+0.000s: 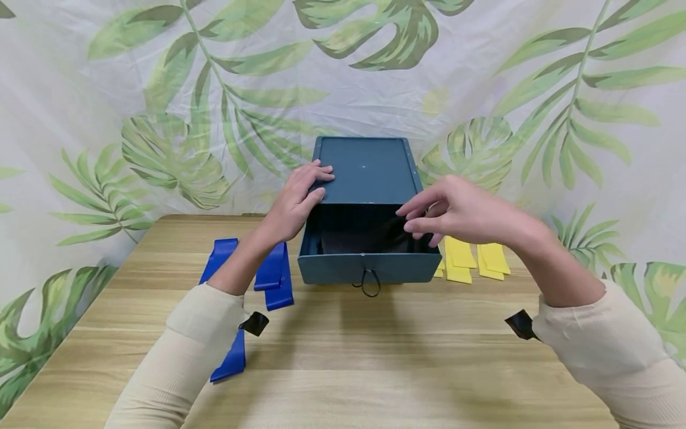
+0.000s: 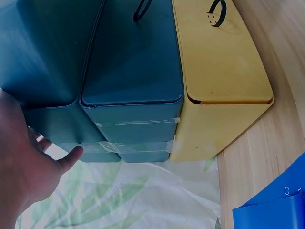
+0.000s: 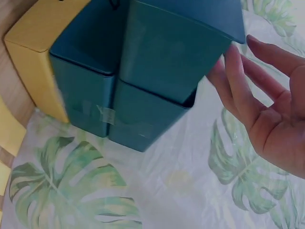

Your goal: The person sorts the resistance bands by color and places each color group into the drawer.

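A dark teal drawer (image 1: 370, 269) with a black loop pull is slid out of the top of a small cabinet (image 1: 367, 170) on the table. My left hand (image 1: 300, 193) rests on the cabinet's top left edge, fingers extended. Over the drawer's right rim is my right hand (image 1: 455, 211), its fingers loosely bent with nothing visibly between them. The drawer's inside is dark; whether something black lies near those fingertips I cannot tell. Both wrist views show the stack from the sides: the pulled-out drawer (image 3: 167, 52), another teal drawer (image 2: 133, 57) and a yellow one (image 2: 224, 57).
Folded blue strips (image 1: 278, 280) lie left of the cabinet, partly hidden by my left arm. Yellow folded pieces (image 1: 460, 262) lie to its right. Behind the wooden table (image 1: 375, 369) hangs a leaf-patterned cloth (image 1: 364, 101).
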{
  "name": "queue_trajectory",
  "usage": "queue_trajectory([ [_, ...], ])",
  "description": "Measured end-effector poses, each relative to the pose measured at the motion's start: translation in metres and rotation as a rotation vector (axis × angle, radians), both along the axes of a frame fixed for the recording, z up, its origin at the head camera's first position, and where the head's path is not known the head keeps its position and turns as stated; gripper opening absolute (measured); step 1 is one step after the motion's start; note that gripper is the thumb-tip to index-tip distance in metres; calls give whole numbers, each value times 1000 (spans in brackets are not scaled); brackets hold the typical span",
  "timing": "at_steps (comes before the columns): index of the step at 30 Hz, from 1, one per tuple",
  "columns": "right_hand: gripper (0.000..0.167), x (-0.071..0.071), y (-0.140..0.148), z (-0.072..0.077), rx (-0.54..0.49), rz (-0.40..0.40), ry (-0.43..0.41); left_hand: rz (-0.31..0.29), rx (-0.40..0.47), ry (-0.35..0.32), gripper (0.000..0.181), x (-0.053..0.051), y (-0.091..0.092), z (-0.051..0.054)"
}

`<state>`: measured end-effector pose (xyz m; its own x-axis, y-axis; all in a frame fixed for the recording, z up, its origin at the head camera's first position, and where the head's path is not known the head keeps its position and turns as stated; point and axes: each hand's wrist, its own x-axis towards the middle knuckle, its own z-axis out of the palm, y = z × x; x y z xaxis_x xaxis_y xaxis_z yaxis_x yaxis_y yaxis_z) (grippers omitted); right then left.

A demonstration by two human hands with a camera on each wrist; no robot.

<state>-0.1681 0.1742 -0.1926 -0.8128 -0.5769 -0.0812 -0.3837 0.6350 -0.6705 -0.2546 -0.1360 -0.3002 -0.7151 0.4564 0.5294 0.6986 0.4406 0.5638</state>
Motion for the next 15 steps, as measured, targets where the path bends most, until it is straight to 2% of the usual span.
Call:
queue_trajectory([
  [7,28,4,18,-4,-56,-48,133,-6,-17,-36,39,1,-3,4],
  [12,21,8,28,-21,-197,-5,291,-12,-34,-48,39,1,-4,7],
  [15,20,15,27,-34,-315,58,392,-15,-40,-49,39,1,-5,8],
])
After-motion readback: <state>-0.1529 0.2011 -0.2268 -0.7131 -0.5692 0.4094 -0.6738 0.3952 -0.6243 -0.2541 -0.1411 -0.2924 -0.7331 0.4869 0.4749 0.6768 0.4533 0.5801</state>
